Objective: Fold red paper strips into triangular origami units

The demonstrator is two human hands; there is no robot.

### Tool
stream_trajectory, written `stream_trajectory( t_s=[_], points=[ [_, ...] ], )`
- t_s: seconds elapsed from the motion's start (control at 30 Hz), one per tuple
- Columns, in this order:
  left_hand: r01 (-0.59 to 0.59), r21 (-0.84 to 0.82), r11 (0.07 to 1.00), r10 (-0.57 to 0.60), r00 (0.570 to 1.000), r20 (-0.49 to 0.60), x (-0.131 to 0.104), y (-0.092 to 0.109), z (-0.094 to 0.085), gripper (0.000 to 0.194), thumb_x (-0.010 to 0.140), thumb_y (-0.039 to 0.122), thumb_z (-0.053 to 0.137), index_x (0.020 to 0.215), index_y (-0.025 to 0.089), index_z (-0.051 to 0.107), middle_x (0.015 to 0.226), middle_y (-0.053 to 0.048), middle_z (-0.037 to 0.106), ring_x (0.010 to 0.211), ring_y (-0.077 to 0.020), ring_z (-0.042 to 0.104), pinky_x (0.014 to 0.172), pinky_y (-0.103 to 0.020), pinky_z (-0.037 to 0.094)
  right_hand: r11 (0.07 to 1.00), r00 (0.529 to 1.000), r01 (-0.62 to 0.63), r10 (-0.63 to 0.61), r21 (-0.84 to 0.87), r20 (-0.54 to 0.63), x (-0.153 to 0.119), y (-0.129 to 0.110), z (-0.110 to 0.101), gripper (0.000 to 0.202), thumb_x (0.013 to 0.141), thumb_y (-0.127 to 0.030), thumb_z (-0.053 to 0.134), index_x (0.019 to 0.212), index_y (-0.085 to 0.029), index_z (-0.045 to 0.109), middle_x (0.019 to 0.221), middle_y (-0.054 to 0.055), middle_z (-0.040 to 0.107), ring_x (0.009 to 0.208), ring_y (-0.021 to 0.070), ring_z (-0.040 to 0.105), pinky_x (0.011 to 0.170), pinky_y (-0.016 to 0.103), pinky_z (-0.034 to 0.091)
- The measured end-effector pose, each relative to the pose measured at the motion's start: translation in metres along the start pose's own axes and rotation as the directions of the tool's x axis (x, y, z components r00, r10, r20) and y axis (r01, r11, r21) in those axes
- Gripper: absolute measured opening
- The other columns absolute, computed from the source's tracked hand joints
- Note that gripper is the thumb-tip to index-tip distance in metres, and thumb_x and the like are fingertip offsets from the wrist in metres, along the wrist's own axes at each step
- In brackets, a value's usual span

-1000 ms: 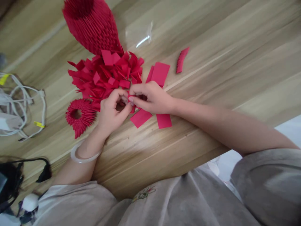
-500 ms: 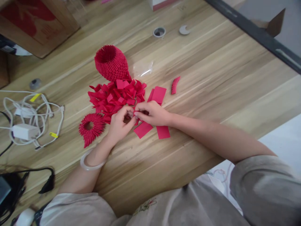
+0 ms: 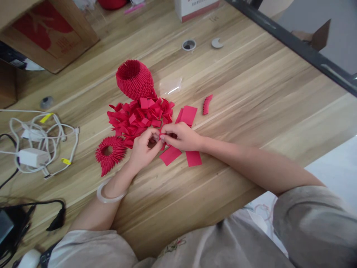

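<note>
My left hand and my right hand meet at the fingertips, both pinching a small piece of red paper that the fingers mostly cover. Just beyond them lies a heap of folded red paper pieces. Flat red paper slips lie under and around my right hand, two of them poking out on the near side. To the left of my left hand rests a spiky red paper ring with a pointed end. Behind the heap stands a round, hollow red paper body built from folded pieces.
A short row of joined red pieces lies at the right, and clear plastic film beyond the heap. Tangled white cables with a charger cover the left side. A cardboard box stands at the back left, a cable hole at the back.
The camera view has shifted slightly, so the table's things sit a little lower and to the right. Both hands keep their pinch on the red paper, with hardly any movement.
</note>
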State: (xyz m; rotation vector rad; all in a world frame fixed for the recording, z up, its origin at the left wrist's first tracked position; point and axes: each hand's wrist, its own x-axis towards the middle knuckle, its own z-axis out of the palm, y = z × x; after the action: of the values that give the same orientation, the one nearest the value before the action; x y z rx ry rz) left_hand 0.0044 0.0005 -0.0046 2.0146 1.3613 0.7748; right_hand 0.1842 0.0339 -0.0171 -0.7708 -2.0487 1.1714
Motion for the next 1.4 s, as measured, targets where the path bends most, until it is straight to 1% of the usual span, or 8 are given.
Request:
stream_trajectory(
  t_s=[0.27, 0.47, 0.67, 0.87, 1.2, 1.4],
  points=[
    [-0.001, 0.007, 1.000, 0.001, 1.000, 0.007, 0.0001, 0.0011, -0.0011, 0.010, 0.082, 0.026, 0.059, 0.087, 0.018, 0.054, 0.068, 0.001, 0.062, 0.059, -0.0090, 0.057, 0.057, -0.019, 0.045, 1.000, 1.000, -0.011, 0.011, -0.023, -0.004, -0.0005, -0.0016, -0.0004, 0.018, 0.086, -0.024, 0.047, 0.073, -0.013, 0.052, 0.064, 0.000, 0.055, 0.057, 0.0070, 0.046, 0.060, 0.020, 0.033],
    [-0.019, 0.015, 1.000, 0.019, 1.000, 0.010, 0.0002, 0.0003, -0.0018, 0.009, 0.082, 0.026, 0.058, 0.086, 0.019, 0.054, 0.070, 0.000, 0.062, 0.061, -0.0103, 0.057, 0.059, -0.020, 0.046, 0.999, 1.000, -0.010, 0.010, -0.043, 0.001, 0.0000, -0.0015, 0.0002, 0.020, 0.087, -0.024, 0.047, 0.071, -0.013, 0.052, 0.059, -0.002, 0.049, 0.055, 0.0063, 0.041, 0.057, 0.019, 0.030],
    [-0.006, 0.013, 1.000, 0.005, 1.000, 0.020, -0.0003, 0.0015, -0.0031, 0.010, 0.082, 0.025, 0.057, 0.087, 0.018, 0.054, 0.071, 0.000, 0.063, 0.063, -0.0105, 0.058, 0.060, -0.020, 0.046, 0.999, 1.000, -0.001, 0.001, -0.042, -0.002, 0.0003, -0.0009, 0.0009, 0.019, 0.087, -0.023, 0.047, 0.073, -0.012, 0.055, 0.061, 0.000, 0.054, 0.056, 0.0068, 0.044, 0.058, 0.019, 0.031],
    [0.024, -0.005, 1.000, -0.024, 0.999, 0.027, 0.0007, 0.0063, -0.0033, 0.011, 0.082, 0.027, 0.056, 0.086, 0.017, 0.054, 0.068, 0.001, 0.060, 0.060, -0.0091, 0.056, 0.059, -0.018, 0.044, 0.998, 1.000, -0.001, 0.001, -0.056, 0.009, 0.0010, 0.0004, 0.0012, 0.020, 0.088, -0.022, 0.047, 0.071, -0.013, 0.054, 0.058, -0.002, 0.052, 0.054, 0.0066, 0.040, 0.056, 0.019, 0.029],
    [0.008, 0.001, 1.000, -0.008, 1.000, 0.018, 0.0003, 0.0048, -0.0030, 0.010, 0.083, 0.025, 0.056, 0.085, 0.016, 0.054, 0.066, 0.002, 0.059, 0.057, -0.0083, 0.053, 0.055, -0.017, 0.042, 0.998, 1.000, -0.004, 0.005, -0.065, 0.011, 0.0013, -0.0006, 0.0010, 0.020, 0.088, -0.021, 0.047, 0.071, -0.013, 0.054, 0.058, -0.002, 0.051, 0.054, 0.0064, 0.039, 0.056, 0.019, 0.029],
    [-0.005, 0.016, 1.000, 0.005, 1.000, 0.014, 0.0005, 0.0033, -0.0031, 0.010, 0.083, 0.025, 0.056, 0.085, 0.016, 0.054, 0.066, 0.002, 0.059, 0.057, -0.0081, 0.053, 0.056, -0.017, 0.042, 0.998, 1.000, -0.010, 0.010, -0.061, 0.008, 0.0011, -0.0007, 0.0009, 0.020, 0.088, -0.020, 0.047, 0.071, -0.013, 0.054, 0.057, -0.002, 0.050, 0.053, 0.0061, 0.038, 0.056, 0.019, 0.029]
  ],
)
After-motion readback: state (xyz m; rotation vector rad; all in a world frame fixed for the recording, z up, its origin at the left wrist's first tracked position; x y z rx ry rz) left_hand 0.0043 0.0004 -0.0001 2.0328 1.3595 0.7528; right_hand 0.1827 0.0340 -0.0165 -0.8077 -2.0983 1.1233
